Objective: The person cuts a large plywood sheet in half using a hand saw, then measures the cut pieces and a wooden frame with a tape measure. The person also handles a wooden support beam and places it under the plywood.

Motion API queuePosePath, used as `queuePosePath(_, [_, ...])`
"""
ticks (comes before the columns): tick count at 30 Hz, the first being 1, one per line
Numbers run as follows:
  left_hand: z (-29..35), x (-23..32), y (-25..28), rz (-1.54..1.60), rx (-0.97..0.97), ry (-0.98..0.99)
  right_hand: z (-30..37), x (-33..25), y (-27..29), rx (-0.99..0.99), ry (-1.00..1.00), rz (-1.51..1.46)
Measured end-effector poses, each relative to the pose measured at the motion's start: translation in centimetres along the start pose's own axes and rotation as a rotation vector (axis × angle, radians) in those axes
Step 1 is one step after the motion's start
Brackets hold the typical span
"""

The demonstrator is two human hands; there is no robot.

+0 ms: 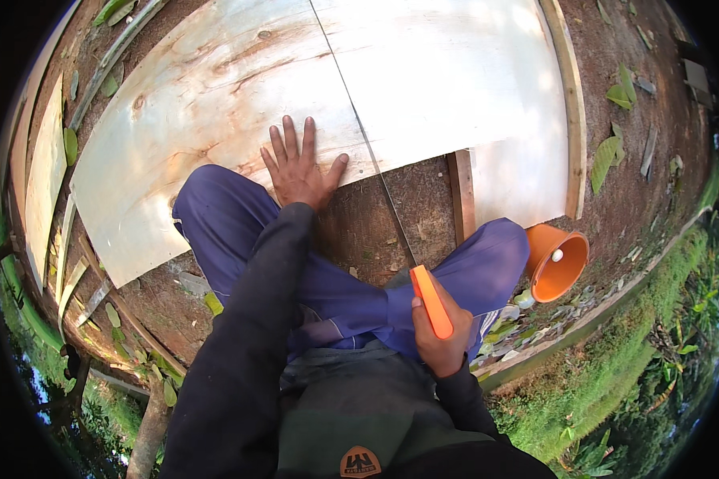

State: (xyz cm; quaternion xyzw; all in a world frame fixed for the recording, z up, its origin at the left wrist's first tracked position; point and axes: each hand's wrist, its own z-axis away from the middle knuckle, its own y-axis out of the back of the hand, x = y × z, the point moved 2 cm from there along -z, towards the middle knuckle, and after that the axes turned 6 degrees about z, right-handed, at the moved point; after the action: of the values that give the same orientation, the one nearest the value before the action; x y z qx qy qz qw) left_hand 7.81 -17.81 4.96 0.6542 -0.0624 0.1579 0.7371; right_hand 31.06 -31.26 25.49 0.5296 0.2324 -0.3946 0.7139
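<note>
A handsaw with an orange handle [432,305] is gripped in my right hand [443,339], between my bent legs. Its thin blade [394,209] runs away from me and meets the near edge of a large pale plywood sheet [240,96]. From there a dark narrow line carries on across the board to the top of the view; where blade ends and cut begins I cannot tell. My left hand [299,169] lies flat on the plywood, left of the line, its fingers spread. My left knee overlaps the sheet's near edge.
An orange bucket [558,263] lies tipped beside my right knee, a small white round thing in it. Wooden battens [569,104] edge the board at right. Thin wood offcuts [46,188] and leaves litter the brown ground at left. Grass [591,367] borders the right.
</note>
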Motion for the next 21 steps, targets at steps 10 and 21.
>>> queuePosePath(10, [-0.5, -0.5, -0.7, -0.002, 0.002, -0.003, 0.5, -0.6, 0.1, 0.031, -0.007, -0.030])
queuePosePath(21, [-0.8, -0.5, -0.4, 0.023, 0.061, -0.024, -0.7, -0.4, -1.1, 0.053, 0.032, -0.034])
